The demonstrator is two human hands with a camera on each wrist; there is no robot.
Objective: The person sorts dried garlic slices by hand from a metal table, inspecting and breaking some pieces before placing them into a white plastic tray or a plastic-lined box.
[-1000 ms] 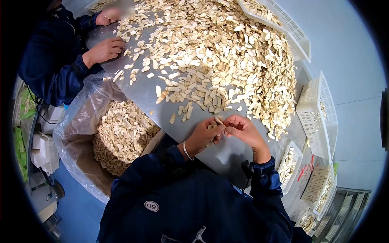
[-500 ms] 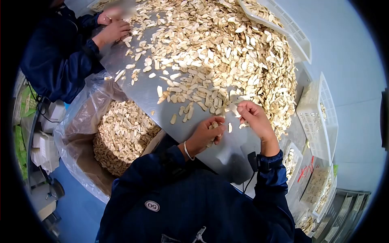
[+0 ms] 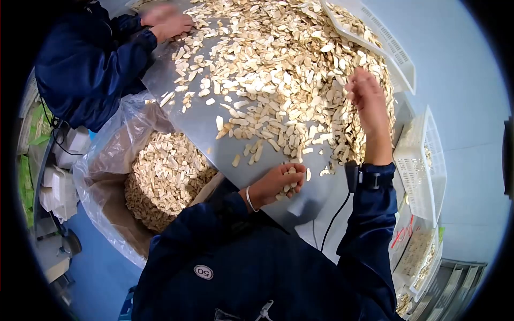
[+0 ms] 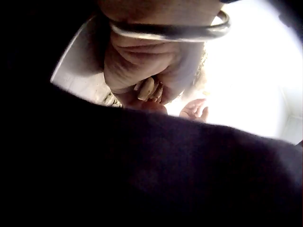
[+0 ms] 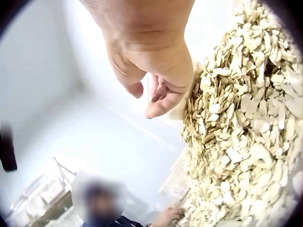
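Pale dried slices (image 3: 289, 186) are gathered in the left hand (image 3: 270, 184), its fingers curled round them above the near edge of the metal table (image 3: 235, 174). The left wrist view shows several slices (image 4: 147, 89) between the curled fingers and palm; a dark sleeve hides much below. Reaching far forward, the right hand (image 3: 369, 99) is over the right side of a big heap of slices (image 3: 289, 59), blurred in the head view. In the right wrist view the right hand (image 5: 151, 66) has loosely bent fingers, thumb apart, with nothing seen in it, beside the heap.
A plastic-lined box (image 3: 99, 182) full of slices stands left of the table. White perforated baskets line the right side, one upright basket (image 3: 415, 160) near the right arm and another basket (image 3: 401, 67) farther back. Another person's hand (image 3: 174, 27) works at the far left.
The right hand parted from the left hand, carried a slice forward to the heap, and now reaches farther without it. The left hand keeps its slices. The other person's hand moved toward the heap.
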